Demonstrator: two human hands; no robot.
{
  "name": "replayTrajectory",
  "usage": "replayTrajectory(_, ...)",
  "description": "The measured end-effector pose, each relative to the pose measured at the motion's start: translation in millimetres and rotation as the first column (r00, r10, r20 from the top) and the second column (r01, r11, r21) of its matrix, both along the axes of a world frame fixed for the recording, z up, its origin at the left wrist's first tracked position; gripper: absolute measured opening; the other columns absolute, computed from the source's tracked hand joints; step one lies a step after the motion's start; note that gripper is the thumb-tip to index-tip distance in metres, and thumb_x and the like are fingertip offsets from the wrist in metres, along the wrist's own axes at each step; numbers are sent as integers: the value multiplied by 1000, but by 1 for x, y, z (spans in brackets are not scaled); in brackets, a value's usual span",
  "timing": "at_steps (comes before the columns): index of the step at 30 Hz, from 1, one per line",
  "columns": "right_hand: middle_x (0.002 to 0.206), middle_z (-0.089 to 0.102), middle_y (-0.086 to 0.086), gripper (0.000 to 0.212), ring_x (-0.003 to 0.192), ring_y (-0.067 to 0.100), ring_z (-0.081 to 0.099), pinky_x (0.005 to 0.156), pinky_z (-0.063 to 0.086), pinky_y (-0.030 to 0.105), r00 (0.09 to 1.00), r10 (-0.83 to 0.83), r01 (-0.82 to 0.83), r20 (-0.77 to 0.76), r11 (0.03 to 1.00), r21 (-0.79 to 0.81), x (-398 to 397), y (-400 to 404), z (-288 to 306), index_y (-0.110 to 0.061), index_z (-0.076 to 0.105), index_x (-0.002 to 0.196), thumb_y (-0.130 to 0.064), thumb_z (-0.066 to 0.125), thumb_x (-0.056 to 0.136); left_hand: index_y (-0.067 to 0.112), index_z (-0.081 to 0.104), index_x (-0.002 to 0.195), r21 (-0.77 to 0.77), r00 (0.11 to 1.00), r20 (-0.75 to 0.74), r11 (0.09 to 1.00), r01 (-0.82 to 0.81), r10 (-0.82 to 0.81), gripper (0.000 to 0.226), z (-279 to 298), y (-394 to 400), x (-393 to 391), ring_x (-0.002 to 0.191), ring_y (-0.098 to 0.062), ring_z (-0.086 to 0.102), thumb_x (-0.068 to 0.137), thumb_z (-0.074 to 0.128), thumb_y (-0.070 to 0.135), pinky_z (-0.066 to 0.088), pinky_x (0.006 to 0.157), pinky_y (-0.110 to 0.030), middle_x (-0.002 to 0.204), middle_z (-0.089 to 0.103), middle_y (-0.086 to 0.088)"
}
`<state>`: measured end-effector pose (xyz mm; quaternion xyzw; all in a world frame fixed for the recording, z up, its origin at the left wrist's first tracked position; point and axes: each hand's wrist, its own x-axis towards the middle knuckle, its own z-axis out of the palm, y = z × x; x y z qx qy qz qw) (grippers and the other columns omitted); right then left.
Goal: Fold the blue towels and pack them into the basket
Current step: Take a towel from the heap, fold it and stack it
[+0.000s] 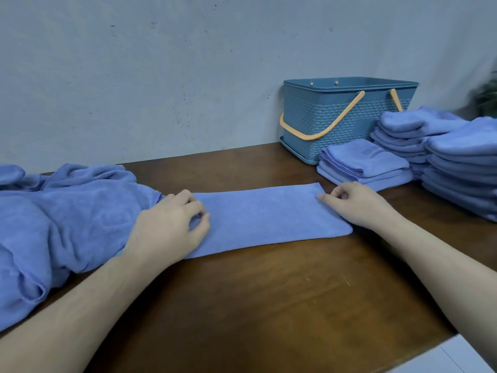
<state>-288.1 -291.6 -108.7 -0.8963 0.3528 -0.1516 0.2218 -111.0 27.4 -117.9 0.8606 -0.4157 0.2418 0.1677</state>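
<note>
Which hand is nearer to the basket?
Right. The right hand pinches the strip towel end just below the basket; the left hand holds the opposite end.

Lighting was soft, even and moderately bright, with a cool bluish cast over the wall (134,76). No single source was visible; no hard glare anywhere. Shadows were faint and diffuse: a soft dark band lay on the table (269,305) under the forearms and along the near edge of the flat towel (269,216). The wood showed a dull sheen near the middle. Focus was fair at centre, with slight softness in the fabric texture. Wide-angle distortion bent the table's far edge and stretched the forearms toward the near corners. At the far right edge a dark green shape (488,98) was smeared and unreadable. The far right corner darkened slightly.
</note>
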Motion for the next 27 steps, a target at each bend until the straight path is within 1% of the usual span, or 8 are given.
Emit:
replayTrajectory(6,81,65,-1,63,77,15,59,69,42,30,1000,-6,11,-24,971,239,-20,16,11,-5,69,92,-66,70,80,25,67,82,-11,990,-133,999,-43,41,23,6,0,5,77,-18,58,95,54,40,41,59,-29,86,60,11)
replayTrajectory(11,75,54,0,42,71,16,52,65,36,30,995,51,-27,-85,964,266,-25,20,22,-14,56,75,-51,75,81,22,66,77,-52,984,-174,998,38,-46,25,4,-5,-3,75,-13,54,94,58,37,40,65,-30,79,56,13)
replayTrajectory(14,69,45,0,34,61,13,40,57,29,27,996,19,-50,90,933,355,-26,19,27,-20,48,72,-33,76,86,24,64,71,-101,971,-196,988,115,-134,29,0,-8,-8,72,-11,53,95,58,41,35,64,-20,77,55,17)
replayTrajectory(17,71,47,6,21,60,17,45,58,36,30,947,-37,-156,320,816,556,-27,24,36,-19,54,79,-21,72,89,29,60,70,-121,956,-215,977,176,-199,25,-4,-11,-13,73,-9,51,94,62,37,35,67,-21,76,53,20)
replayTrajectory(20,82,60,4,10,76,18,57,74,49,36,925,0,-218,380,818,532,-24,33,46,-21,62,85,-21,70,90,27,69,82,-105,967,-153,977,187,-201,24,-3,-12,-13,79,-12,45,94,54,40,36,72,-26,84,54,18)
replayTrajectory(23,85,67,-1,6,81,15,60,77,45,38,889,65,-301,454,830,470,-15,51,52,-23,66,85,-23,71,87,27,69,94,-186,955,-164,958,218,-249,17,2,-15,-19,80,-8,46,95,54,33,38,71,-22,86,56,19)
replayTrajectory(25,90,70,-1,4,81,10,61,76,45,30,873,119,-323,473,869,376,-6,67,53,-22,68,89,-18,71,89,31,68,95,-322,892,-345,929,181,-293,11,6,-21,-30,79,-6,56,96,58,26,45,72,-21,84,64,14)
replayTrajectory(27,92,72,-6,8,80,3,61,72,44,19,852,196,-354,486,899,259,6,87,53,-22,68,89,-15,71,87,31,67,96,-483,713,-583,872,80,-389,12,13,-31,-42,76,-6,64,98,59,22,51,76,-23,85,69,5)
